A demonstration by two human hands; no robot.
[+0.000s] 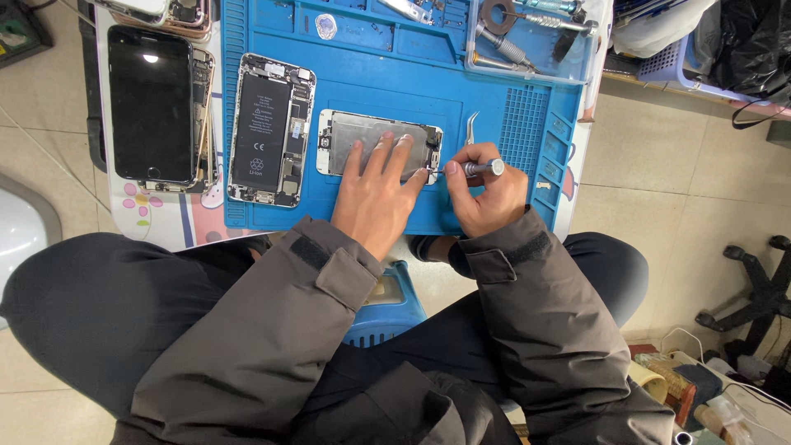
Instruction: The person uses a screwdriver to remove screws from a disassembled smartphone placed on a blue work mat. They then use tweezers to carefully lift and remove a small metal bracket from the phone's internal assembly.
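Covering small table (169, 222) — blue mat (494, 124), tiled floor (676, 181)

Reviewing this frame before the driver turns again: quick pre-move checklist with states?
1. Left hand pressing flat on the screen panel: ok, fingers spread across its metal back.
2. Panel lying wholly on the blue mat: ok.
3. Right hand gripping the screwdriver: ok, shaft roughly level, pointing left.
4. Tip seated in a screw at the panel's right edge: cannot tell, too small.
5. Left fingertips away from the tip: not ok, the index finger lies right beside it.
6. Tweezers out of the way: ok, lying on the mat beyond the driver.
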